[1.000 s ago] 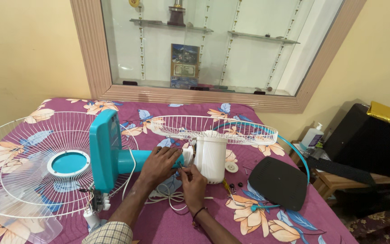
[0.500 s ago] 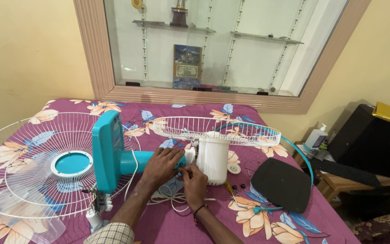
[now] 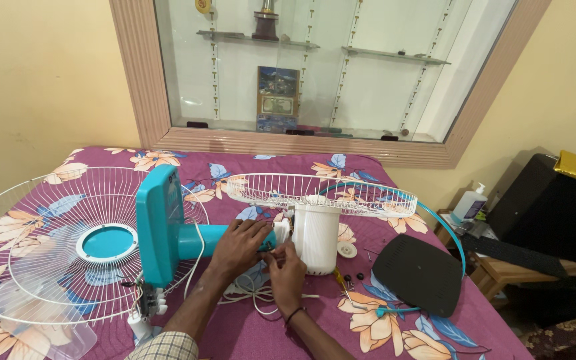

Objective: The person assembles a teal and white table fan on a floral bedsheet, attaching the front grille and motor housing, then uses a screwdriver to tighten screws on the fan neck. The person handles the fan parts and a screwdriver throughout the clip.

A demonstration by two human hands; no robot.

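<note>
Around your hands the bed (image 3: 235, 333) is crowded. To your left lies a white wire fan guard (image 3: 55, 247) with a teal centre ring, and a clear fan blade (image 3: 41, 333) overlaps its near edge. A second wire guard (image 3: 321, 193) sits on top of the white motor housing (image 3: 318, 237), spreading above and beyond your hands. To your right, a black oval cover (image 3: 418, 273) rests flat, with a teal rim band (image 3: 435, 227) arching round it. A few small dark screws (image 3: 355, 277) and a round white cap (image 3: 347, 250) lie between the housing and the cover. A white power cord (image 3: 251, 293) loops under your wrists.

The teal fan stand (image 3: 168, 233) lies on its side, its square base upright to your left and its neck pointing at the motor housing. Your left hand (image 3: 238, 247) has its grip wrapped round the neck near the joint. Your right hand (image 3: 287, 267) is pinched at that joint, just below the left; what its fingertips hold is too small to tell.

The glass-fronted wall cabinet (image 3: 315, 73) behind holds a framed picture (image 3: 278, 93) and small items on shelves. A pump bottle (image 3: 469, 203) stands beyond the bed on the right.
</note>
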